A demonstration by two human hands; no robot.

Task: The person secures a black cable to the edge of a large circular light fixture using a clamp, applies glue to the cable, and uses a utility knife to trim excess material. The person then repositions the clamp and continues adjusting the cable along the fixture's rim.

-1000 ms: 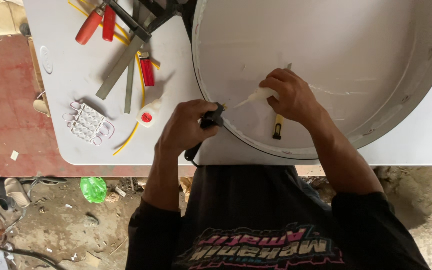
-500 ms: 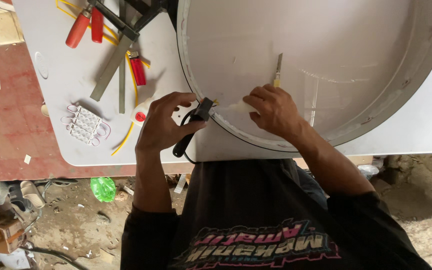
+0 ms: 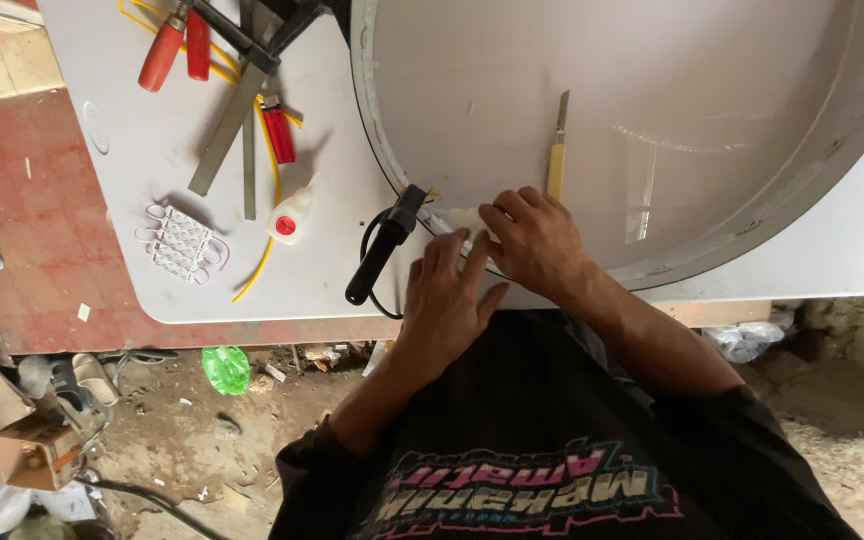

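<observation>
Both hands are now together at the near rim of the big round white tray (image 3: 812, 180), at about 6 o'clock of its circle. Half a second ago the left hand (image 3: 449, 300) gripped the black tool (image 3: 382, 250) with its cable; now that tool lies free on the surface (image 3: 152, 290), just at 9 o'clock from the hands. The left hand is flat, fingers spread, pressing down. The right hand (image 3: 537, 240) pinches or presses a small white strip (image 3: 464, 218) against the tray edge; I cannot tell which. The yellow-handled knife (image 3: 556, 160), before close to the right fingers, now rests alone inside the tray, at 12 o'clock from that hand. I judge that the work with tools has paused and the strip is being fixed by hand pressure. A small glue bottle (image 3: 290, 215) stands at 9 o'clock, further away.
</observation>
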